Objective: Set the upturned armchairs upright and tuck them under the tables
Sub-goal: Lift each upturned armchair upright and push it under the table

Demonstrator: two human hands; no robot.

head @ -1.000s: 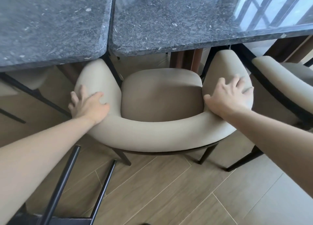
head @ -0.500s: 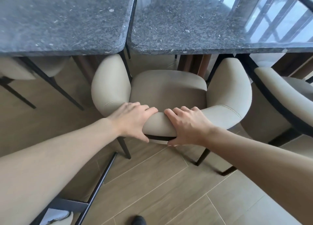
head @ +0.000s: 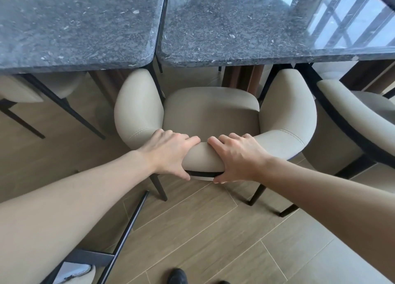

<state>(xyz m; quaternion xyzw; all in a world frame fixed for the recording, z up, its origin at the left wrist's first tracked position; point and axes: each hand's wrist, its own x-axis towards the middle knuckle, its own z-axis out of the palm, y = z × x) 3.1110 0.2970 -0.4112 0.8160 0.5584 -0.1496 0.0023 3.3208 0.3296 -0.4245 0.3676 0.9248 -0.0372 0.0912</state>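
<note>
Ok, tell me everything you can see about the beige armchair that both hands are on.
The armchair stands upright on thin black legs, over a wood-look floor. It is padded in smooth beige fabric or leather, with a rounded seat and one curved band forming back and arms, stitched at each bend. A black frame edge shows under the back. Its arms reach just under the edges of two dark stone tables. The left hand and right hand grip the back's middle, fingers curled over the top, thumbs beneath.

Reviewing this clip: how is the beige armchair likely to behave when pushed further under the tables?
The armchair will probably slide, not roll: its thin dark legs stand on smooth wood floor. It is likely stiff, with padded upholstery giving slightly under the left hand and right hand. Pushed high, it might tip forward.
</note>
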